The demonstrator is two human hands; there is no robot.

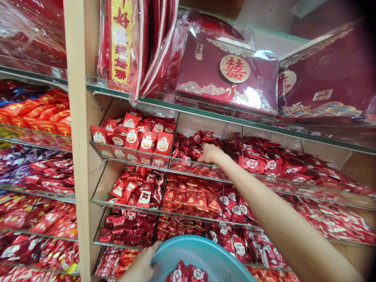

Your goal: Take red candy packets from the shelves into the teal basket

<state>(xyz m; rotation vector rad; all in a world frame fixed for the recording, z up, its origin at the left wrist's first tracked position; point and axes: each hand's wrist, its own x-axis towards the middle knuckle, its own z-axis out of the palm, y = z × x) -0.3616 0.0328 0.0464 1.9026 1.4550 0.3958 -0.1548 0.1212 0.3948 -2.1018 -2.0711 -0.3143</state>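
Observation:
My left hand (142, 263) is closed on the rim of a blue-green plastic basket (202, 246) at the bottom of the view. Several dark red wrapped candies (188, 273) with white round labels lie inside the basket. Above and farther in, my right hand (210, 153) reaches over the clear front lip of an upper bin. Its fingers are curled among dark red wrapped candies (188, 147) there; the fingertips are partly hidden by the packets.
A glass shelf (205, 111) above the bins carries maroon gift bags (226, 70). Left of my right hand are red packets (132, 137) with white labels. More candy bins run below and to the right. A pale wooden upright (78, 156) divides the racks.

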